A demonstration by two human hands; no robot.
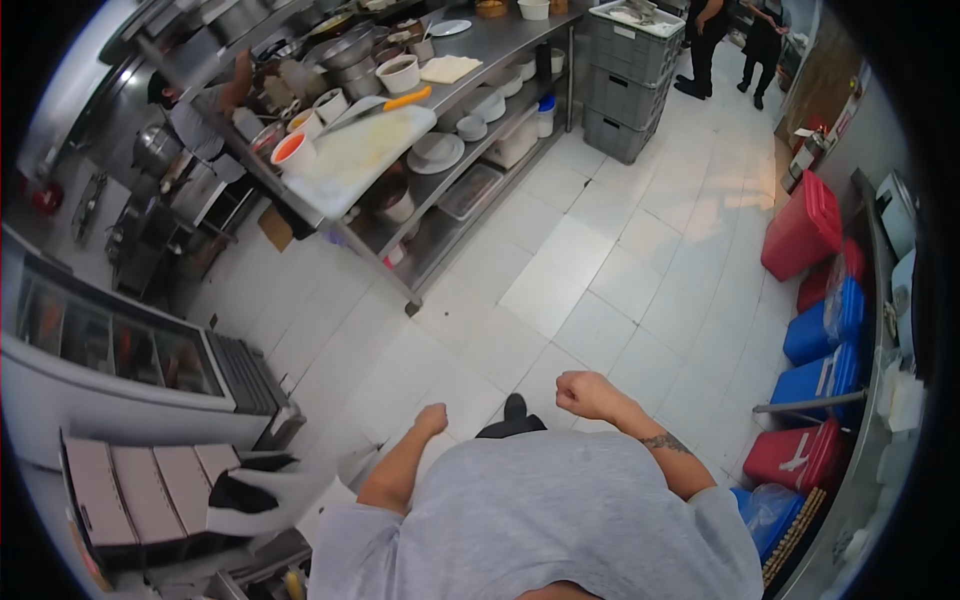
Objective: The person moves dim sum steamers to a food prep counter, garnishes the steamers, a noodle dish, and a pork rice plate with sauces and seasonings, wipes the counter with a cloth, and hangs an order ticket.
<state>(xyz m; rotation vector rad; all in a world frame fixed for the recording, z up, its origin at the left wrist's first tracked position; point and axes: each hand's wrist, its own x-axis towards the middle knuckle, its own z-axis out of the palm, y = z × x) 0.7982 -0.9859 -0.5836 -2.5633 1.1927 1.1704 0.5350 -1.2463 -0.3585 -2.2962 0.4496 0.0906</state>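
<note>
My left hand [432,419] is held low in front of my body on the left, its fingers curled into a fist, with nothing visible in it. On the other side, my right hand [588,395] is also closed in a fist, and no object shows in it. Both hands hang over the white tiled floor [480,330], touching nothing. Between them, a dark shoe [515,408] pokes out below my grey shirt.
Ahead left stands a steel table [430,250] bearing a cutting board [365,160], an orange-handled knife [408,98] and containers. Grey crates [625,90] are stacked beyond. Red bins [803,228] and blue bins [815,385] line the right. A display fridge [130,400] stands left. Several people work farther off.
</note>
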